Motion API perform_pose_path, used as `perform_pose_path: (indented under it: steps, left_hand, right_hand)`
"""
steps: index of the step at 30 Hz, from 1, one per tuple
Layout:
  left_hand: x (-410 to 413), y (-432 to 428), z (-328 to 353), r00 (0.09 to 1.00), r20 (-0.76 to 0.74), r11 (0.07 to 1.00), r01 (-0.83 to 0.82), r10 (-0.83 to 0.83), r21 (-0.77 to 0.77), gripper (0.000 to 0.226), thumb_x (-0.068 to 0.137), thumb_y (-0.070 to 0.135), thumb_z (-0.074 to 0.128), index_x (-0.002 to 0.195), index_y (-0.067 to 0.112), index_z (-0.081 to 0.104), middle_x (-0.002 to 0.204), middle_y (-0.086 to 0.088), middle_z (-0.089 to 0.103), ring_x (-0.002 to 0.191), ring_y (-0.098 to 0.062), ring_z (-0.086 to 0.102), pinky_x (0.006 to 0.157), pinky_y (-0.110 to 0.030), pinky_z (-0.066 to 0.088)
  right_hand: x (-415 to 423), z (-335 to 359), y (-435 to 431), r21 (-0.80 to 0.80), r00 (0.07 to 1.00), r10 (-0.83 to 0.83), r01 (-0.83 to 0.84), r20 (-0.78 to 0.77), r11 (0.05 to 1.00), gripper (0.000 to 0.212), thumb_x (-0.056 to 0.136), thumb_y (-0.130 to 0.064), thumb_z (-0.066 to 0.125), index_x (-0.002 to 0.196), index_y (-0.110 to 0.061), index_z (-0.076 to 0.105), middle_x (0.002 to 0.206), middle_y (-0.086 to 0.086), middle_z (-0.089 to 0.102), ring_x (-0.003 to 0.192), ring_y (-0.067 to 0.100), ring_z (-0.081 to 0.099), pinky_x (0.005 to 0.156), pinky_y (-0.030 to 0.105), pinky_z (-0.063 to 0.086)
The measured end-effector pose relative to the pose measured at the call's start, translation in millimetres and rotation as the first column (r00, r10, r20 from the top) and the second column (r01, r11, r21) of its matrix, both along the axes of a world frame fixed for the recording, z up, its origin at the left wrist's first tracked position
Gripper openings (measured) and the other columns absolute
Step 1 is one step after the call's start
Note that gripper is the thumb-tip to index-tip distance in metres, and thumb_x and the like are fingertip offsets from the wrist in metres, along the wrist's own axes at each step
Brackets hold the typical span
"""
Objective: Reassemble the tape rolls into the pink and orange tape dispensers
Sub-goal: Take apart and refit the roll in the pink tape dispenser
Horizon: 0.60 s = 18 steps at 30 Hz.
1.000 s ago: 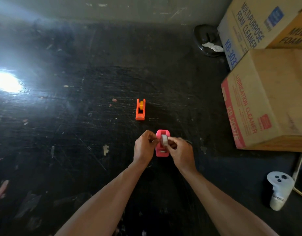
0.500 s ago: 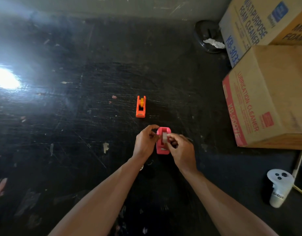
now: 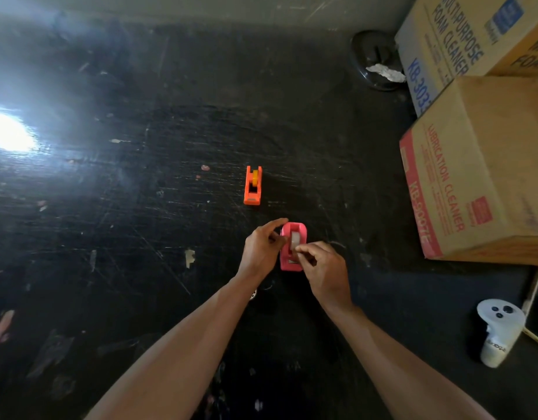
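The right hand's fingers [image 3: 304, 249] cover the near side of the tape roll [image 3: 295, 239]; whether they pinch its loose end is too small to tell.

Two bare forearms enter from the bottom edge and narrow toward the wrists. No sleeve, cuff or glove covers either one as far as they show. The left hand [image 3: 263, 253] is uncovered, with slim fingers [image 3: 276, 223] and plain knuckles; nothing sits on its wrist. The right hand [image 3: 325, 269] is likewise uncovered, with a broad back and short nails that are too small to make out clearly. Its wrist carries no band. No rings show on the fingers that are in view. The upper arms and the rest of the body lie outside the picture.
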<state>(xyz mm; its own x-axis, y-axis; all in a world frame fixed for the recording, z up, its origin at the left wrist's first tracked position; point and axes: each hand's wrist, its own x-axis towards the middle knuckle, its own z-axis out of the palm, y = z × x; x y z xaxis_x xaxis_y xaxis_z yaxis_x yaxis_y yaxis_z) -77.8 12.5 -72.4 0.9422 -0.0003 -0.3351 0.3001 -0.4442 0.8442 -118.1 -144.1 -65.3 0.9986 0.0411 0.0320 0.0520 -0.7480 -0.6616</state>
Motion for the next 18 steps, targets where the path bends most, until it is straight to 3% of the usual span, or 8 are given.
perform_pose_path:
  steps: [6,11,15,18]
  left_hand:
    - [-0.3,-1.6,1.7,1.000,-0.026,1.000,-0.016,0.015,-0.021,0.047,0.100,0.022,0.064,0.146,0.028,0.055,0.112,-0.003,0.069,0.097,-0.009,0.067,0.078,-0.017,0.051]
    - [-1.7,-1.4,-2.7,1.000,0.019,1.000,0.005,-0.006,0.023,0.045,0.100,0.019,0.063,0.141,0.037,0.058,0.118,-0.001,0.060,0.105,-0.012,0.065,0.094,-0.028,0.056]
    - [-7.6,2.2,-4.7,0.997,0.039,0.998,0.063,-0.063,-0.002,0.043,0.099,0.016,0.064,0.135,0.039,0.064,0.120,0.003,0.053,0.100,-0.010,0.063,0.083,-0.017,0.053]
    - [-13.2,3.8,-4.6,0.995,0.020,0.994,0.099,-0.098,-0.045,0.049,0.094,0.018,0.072,0.138,0.037,0.063,0.129,0.002,0.049,0.105,-0.011,0.063,0.084,-0.019,0.055]
  right_hand:
    - [-2.7,0.1,-1.3,-0.007,1.000,-0.013,0.013,-0.018,1.000,0.020,0.091,-0.010,0.075,0.109,-0.015,0.078,0.104,0.000,0.076,0.098,0.012,0.069,0.088,0.026,0.056]
    - [-3.5,1.9,-1.6,0.048,0.999,-0.041,0.042,-0.017,0.998,0.018,0.092,-0.010,0.074,0.109,-0.013,0.079,0.104,-0.001,0.076,0.096,0.011,0.070,0.087,0.034,0.059]
    - [-2.1,5.3,-2.0,0.081,0.998,-0.058,0.060,-0.027,0.995,0.017,0.096,-0.016,0.070,0.110,-0.015,0.078,0.105,-0.004,0.076,0.098,0.009,0.069,0.087,0.033,0.059]
    - [0.0,8.3,-2.2,0.092,0.998,-0.065,0.067,-0.022,0.994,0.016,0.096,-0.018,0.070,0.109,-0.017,0.079,0.104,-0.004,0.077,0.097,0.008,0.069,0.087,0.030,0.058]
